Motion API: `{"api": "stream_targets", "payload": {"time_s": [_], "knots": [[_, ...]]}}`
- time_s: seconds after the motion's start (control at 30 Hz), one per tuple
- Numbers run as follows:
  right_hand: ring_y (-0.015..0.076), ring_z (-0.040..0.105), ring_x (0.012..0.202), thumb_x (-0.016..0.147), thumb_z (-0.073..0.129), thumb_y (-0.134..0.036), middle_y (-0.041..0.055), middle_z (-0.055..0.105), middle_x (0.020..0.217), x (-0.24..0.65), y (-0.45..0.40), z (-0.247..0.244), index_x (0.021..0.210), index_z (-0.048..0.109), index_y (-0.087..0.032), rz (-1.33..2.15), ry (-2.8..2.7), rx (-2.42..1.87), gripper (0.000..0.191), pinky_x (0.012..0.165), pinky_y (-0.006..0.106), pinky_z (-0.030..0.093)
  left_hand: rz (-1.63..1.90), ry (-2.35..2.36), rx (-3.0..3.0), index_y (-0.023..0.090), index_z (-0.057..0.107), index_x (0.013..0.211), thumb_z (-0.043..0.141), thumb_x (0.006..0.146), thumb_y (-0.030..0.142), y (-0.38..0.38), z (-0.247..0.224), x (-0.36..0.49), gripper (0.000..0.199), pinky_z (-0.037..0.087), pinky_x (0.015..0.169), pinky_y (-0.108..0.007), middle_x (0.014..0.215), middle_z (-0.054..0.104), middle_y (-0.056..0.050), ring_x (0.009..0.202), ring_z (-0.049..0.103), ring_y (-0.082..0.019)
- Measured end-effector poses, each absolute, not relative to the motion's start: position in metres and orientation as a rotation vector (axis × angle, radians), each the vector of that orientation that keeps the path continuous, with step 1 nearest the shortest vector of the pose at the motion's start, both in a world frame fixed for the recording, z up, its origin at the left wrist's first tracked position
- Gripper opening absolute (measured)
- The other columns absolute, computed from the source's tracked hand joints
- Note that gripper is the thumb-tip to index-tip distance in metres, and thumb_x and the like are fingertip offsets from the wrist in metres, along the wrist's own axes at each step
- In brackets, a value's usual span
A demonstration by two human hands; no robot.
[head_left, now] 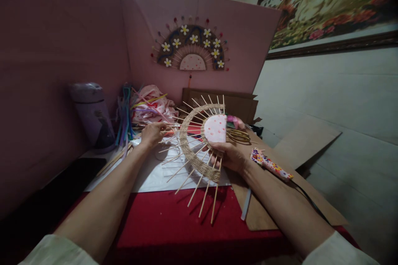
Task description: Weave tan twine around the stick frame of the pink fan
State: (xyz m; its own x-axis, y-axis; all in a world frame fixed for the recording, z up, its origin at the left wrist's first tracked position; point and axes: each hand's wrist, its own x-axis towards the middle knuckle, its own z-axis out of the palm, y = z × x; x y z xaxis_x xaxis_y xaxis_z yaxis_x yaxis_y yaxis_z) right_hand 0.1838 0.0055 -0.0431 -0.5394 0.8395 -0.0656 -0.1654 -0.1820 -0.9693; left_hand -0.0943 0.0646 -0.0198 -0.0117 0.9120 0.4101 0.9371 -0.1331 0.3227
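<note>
A half-round fan frame (214, 128) of thin wooden sticks, with a woven twine band and a white, pink-spotted centre, is held upright on its side above the table. My right hand (228, 155) grips it by the lower part of the centre, fingers wrapped behind. My left hand (153, 133) is at the left stick tips, its fingers pressed together; what they pinch is too small to make out. Beneath the frame lies a white sheet (149, 180) with a loose loop of twine near my left hand.
A finished flowered fan (192, 35) hangs on the pink board. At left stand a bottle (93, 118) and coloured pipe cleaners (125, 112) beside pink cloth (152, 101). At right, a patterned glue gun (272, 165) with its cord rests on cardboard (261, 215) near a glue stick (246, 205).
</note>
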Motion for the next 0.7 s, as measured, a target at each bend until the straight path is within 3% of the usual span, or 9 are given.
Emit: {"api": "stream_targets", "payload": {"time_s": [0.7], "knots": [[0.0092, 0.054, 0.041, 0.075, 0.059, -0.036, 0.0037, 0.062, 0.054, 0.1837, 0.0044, -0.0418, 0.084, 0.065, -0.013, 1.809, -1.364, -0.833, 0.026, 0.039, 0.018, 0.044, -0.782, -2.085, -2.151, 0.028, 0.070, 0.097, 0.052, 0.079, 0.049, 0.0635, -0.0175, -0.0928, 0.033, 0.039, 0.062, -0.025, 0.090, 0.071, -0.004, 0.085, 0.063, -0.020]]}}
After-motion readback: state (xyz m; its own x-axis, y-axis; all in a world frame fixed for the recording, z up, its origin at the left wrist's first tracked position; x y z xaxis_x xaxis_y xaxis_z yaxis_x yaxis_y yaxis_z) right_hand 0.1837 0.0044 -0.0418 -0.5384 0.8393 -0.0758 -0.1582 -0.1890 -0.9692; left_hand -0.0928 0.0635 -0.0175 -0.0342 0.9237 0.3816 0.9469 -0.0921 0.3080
